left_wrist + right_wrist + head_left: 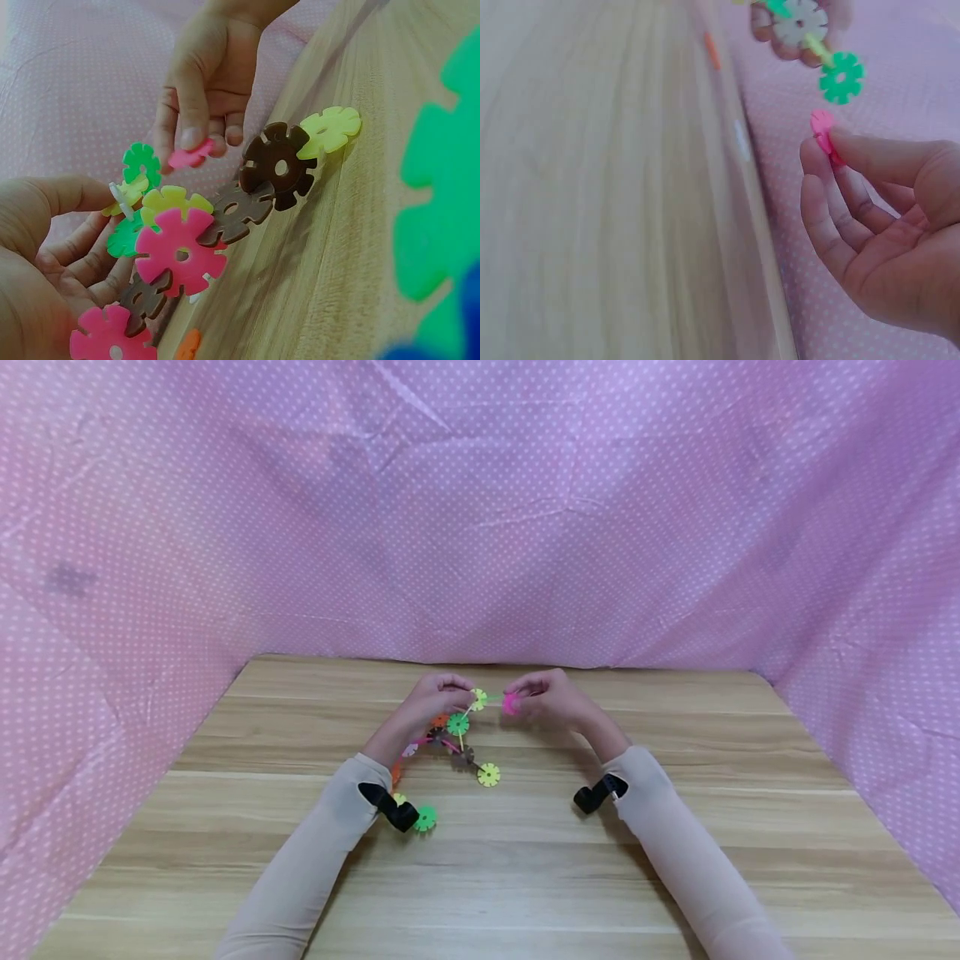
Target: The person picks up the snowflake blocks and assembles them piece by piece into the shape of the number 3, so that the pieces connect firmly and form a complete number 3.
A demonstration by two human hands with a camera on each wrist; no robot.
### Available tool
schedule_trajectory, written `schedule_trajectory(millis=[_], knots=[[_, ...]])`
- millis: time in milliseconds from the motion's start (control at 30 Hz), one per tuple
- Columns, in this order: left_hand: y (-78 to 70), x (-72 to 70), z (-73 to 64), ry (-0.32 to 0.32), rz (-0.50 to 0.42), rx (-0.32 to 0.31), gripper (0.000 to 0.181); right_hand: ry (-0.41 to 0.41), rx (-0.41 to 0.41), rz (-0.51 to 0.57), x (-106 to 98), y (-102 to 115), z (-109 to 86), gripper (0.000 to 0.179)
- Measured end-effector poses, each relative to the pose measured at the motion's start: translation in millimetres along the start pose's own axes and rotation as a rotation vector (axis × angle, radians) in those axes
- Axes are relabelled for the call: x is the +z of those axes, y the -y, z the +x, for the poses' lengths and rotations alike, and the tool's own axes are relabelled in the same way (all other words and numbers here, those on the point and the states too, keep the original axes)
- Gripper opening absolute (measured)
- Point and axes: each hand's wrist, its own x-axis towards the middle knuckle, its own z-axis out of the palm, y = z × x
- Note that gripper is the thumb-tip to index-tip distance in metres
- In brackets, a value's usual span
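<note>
My left hand [435, 697] pinches a chain of slotted plastic discs between thumb and fingers, around a yellow disc [478, 699]. From there the chain runs down through a green disc [457, 724] and brown ones to a yellow end disc [489, 775]. Pink discs [154, 244] of the chain show close to the left palm in the left wrist view. A green disc [852, 79] sticks out at the end toward my right hand [557, 700]. The right thumb and fingertips pinch a single pink disc [821, 121], a small gap away from that green disc.
More joined discs lie near my left forearm: an orange one [396, 775] and a green one [425, 818] on the wooden table [525, 877]. A pink dotted cloth [480, 527] hangs behind the table's far edge and along both sides.
</note>
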Motion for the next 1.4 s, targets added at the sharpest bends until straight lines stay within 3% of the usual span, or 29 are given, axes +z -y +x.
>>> schedule_trajectory(millis=[300,667,1100,1400], knots=[[0.3,-1.9,0.1,0.006,-0.023,-0.002,0.021,-0.057,0.012,0.212,5.0,4.0,1.3,0.028],[-1.0,-1.7,0.2,-0.005,-0.028,-0.016,0.02,-0.077,-0.016,0.333,11.0,8.3,-1.5,0.025],[-0.1,-1.5,-0.1,-0.008,-0.021,0.003,0.019,-0.047,-0.034,0.343,14.2,10.4,-1.3,0.022],[0.8,0.5,1.9,0.01,-0.037,0.005,0.02,-0.082,-0.029,0.404,17.2,9.9,-1.2,0.021]])
